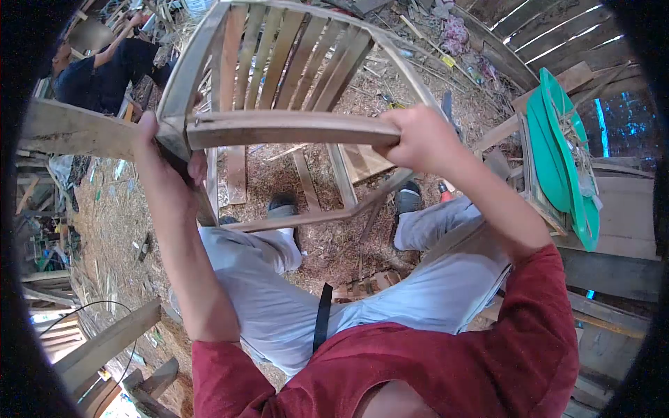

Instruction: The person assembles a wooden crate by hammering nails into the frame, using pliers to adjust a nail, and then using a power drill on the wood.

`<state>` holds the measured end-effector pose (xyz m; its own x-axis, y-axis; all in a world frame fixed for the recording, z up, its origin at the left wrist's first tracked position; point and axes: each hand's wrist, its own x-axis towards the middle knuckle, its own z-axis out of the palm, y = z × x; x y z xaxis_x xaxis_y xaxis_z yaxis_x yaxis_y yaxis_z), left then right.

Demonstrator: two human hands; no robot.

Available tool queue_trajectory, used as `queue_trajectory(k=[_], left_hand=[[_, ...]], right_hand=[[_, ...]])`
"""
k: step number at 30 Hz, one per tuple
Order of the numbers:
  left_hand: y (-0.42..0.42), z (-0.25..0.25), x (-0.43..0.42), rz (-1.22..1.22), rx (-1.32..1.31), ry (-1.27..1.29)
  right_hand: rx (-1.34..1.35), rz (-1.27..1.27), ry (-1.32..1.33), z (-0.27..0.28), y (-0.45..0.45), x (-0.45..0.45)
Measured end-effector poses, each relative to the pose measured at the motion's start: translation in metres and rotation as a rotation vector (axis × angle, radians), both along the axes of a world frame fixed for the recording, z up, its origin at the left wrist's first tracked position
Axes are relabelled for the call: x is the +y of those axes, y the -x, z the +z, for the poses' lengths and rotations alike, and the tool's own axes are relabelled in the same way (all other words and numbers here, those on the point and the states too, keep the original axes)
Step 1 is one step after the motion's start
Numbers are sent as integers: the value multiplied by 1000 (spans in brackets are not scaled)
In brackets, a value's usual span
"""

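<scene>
A wooden chair frame point(346, 174) with a slatted back point(279, 56) stands between my legs, over the wood shavings. Across it lies a curved wooden bar point(286, 129). My right hand point(417, 139) is closed around the bar's right end. At the bar's left end, my left hand point(167, 161) wraps round the frame's corner joint, its thumb up and its fingers partly hidden behind the wood.
Another person point(94, 76) in dark clothes is at the upper left. Green plastic pieces point(550, 139) lean at the right near wooden boards point(620, 209). Shavings and scraps cover the floor point(118, 230). A wooden beam point(111, 341) is at the lower left.
</scene>
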<state>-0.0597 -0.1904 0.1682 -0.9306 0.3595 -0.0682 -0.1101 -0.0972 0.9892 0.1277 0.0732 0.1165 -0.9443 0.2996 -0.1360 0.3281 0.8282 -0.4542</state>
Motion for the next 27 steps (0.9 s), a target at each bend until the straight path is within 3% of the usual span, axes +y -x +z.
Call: queue_trajectory(k=[6, 7, 10, 12, 13, 14, 16, 18, 21, 27], left_hand=[[30, -22, 64, 35, -22, -75], [26, -25, 74, -49, -2, -77], [31, -63, 102, -200, -11, -190], [39, -93, 127, -163, -177, -169], [36, -100, 130, -217, -145, 15], [39, -120, 140, -334, -119, -85], [24, -135, 149, -322, -158, 70], [34, -181, 146, -508, -321, 138], [23, -235, 143, -372, -536, -9], [6, -224, 134, -540, -501, -86]], right_hand=[[156, -38, -166, -8, 14, 63], [136, -45, -236, -6, 14, 71], [101, -78, -322, -17, 10, 102], [68, -113, -328, -25, 5, 116], [48, -106, -338, -36, 2, 127], [31, -99, -349, -50, -1, 139], [-58, -85, -369, -64, -2, 152], [-204, -64, -385, -73, -2, 159], [-213, -7, -370, -90, 4, 170], [-254, 54, -280, -89, 6, 179]])
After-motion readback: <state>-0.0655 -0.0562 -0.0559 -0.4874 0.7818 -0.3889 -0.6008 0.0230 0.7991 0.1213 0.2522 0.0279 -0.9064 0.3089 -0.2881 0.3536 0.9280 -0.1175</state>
